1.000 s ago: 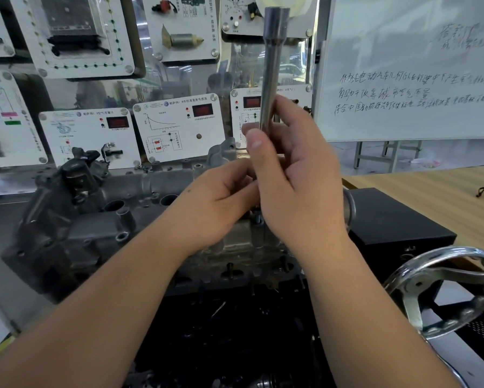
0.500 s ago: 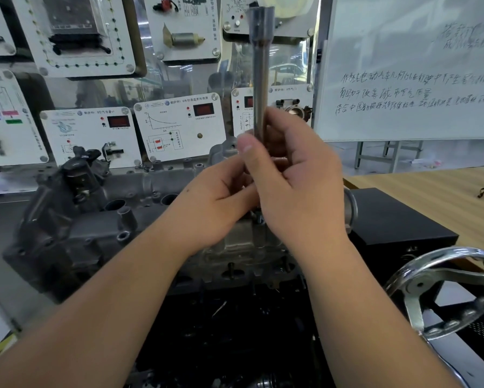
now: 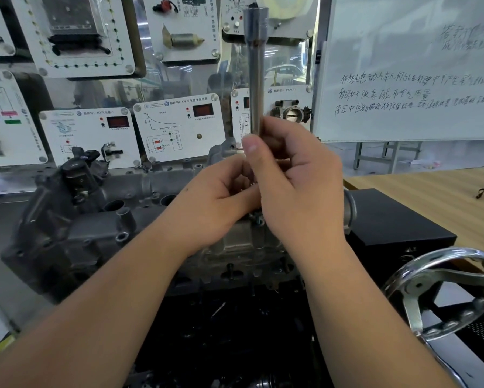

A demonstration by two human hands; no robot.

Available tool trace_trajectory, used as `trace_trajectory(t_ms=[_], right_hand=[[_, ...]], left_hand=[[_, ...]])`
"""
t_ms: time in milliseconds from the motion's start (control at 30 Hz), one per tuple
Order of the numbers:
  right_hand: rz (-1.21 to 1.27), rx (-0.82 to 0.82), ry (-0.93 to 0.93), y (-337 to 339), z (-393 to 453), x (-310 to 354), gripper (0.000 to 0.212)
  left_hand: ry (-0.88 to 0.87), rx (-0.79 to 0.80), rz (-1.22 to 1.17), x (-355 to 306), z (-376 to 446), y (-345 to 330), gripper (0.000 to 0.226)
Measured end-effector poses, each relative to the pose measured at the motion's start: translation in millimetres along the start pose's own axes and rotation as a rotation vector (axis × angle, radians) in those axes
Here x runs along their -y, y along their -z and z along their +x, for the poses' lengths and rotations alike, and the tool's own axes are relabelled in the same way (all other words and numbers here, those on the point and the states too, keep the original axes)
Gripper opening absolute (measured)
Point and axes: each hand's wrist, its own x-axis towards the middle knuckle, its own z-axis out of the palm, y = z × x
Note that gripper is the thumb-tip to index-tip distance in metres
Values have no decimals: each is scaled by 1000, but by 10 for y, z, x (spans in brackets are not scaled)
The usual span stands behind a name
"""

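**Long socket held upright over the engine**

At the far left, white sensor training panels (image 3: 89, 135) with red displays hang on a wall of clear sheet. Below them a grey engine cylinder head (image 3: 95, 219) sits on a dark stand and runs across the middle of the view, its round bores facing up.

The left hand (image 3: 215, 203) comes in over the cylinder head with its fingers curled inward against the bottom of the tool. Whether they pinch it is hidden behind the other hand's thumb.

The long steel tube socket (image 3: 256, 79) stands in the centre – long axis near vertical, wider hex end pointing up in front of the upper panels, lower end buried between the two hands above the cylinder head.

The right hand (image 3: 299, 186) grips the lower shaft, thumb laid on the near side and fingers wrapped behind.

Further right, a whiteboard (image 3: 403, 51) with handwritten lines stands behind a wooden table (image 3: 431, 197). A black box (image 3: 397, 228) sits just beside the engine – and a chromed handwheel (image 3: 442, 292) lies at the lower right.
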Motion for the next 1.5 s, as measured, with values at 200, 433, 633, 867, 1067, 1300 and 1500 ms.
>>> trace_trajectory(t_ms=[200, 433, 633, 867, 1067, 1300, 1500], right_hand=[[8, 2, -23, -11, -12, -20, 39], [-42, -6, 43, -16, 2, -9, 22], [-3, 36, 16, -13, -7, -23, 41], [0, 10, 34, -20, -8, 13, 29], [-16, 2, 33, -35, -31, -17, 34], [-14, 36, -5, -25, -10, -48, 38], [35, 69, -44, -21, -16, -80, 36]], left_hand=[[35, 12, 16, -11, -14, 17, 25], [-21, 11, 38, -36, -13, -9, 33], [-12, 18, 45, -20, -27, 9, 29], [-74, 26, 114, -41, -3, -13, 29], [9, -6, 59, -24, -24, -2, 23], [19, -1, 65, -22, -17, 0, 42], [-21, -5, 39, -31, -8, -17, 27]])
